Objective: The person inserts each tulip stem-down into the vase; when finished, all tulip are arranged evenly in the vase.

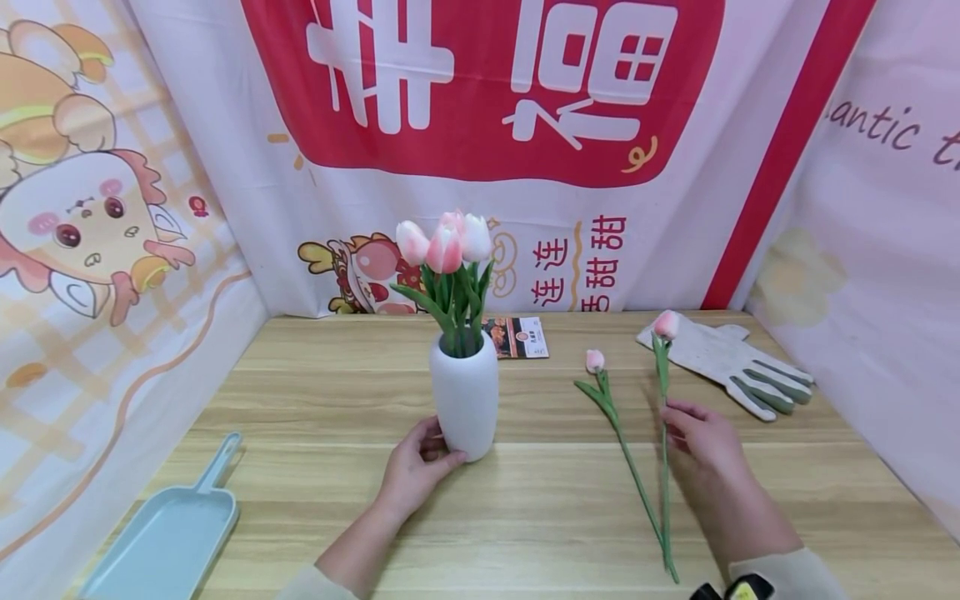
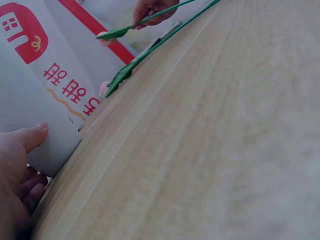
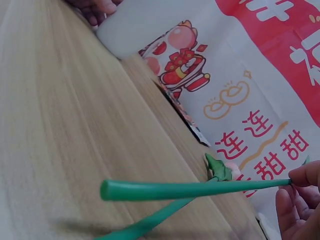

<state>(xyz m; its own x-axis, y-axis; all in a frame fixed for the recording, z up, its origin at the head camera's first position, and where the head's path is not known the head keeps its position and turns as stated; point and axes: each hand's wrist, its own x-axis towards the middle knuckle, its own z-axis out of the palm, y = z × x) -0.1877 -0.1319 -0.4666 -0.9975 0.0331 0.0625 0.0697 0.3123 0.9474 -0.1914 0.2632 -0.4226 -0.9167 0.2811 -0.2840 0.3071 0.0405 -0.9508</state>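
Closest to the head camera, a pale sleeve point(image 1: 795, 575) shows over the wooden table point(image 1: 547, 508). White and tall, the vase point(image 1: 467, 408) stands upright near the middle, bearing at least four pink-white tulips point(image 1: 445, 250); it looks hard and smooth, probably ceramic, so likely breakable and best steadied low on its body. That is where the left hand point(image 1: 416, 467) grips it, thumb on the wall, fingers curled round near the base. Well to the right, the right hand point(image 1: 705, 442) pinches the held tulip point(image 3: 200, 189) by its stem between thumb and fingers; it should be light, stiff yet bendable, safer held there than by the petals. Beside it, the loose tulip point(image 1: 605, 402) lies on the table. Seen from the head, the two stems seem to lie together, but the left wrist view shows the held one raised, and the right wrist view its blunt lower end.
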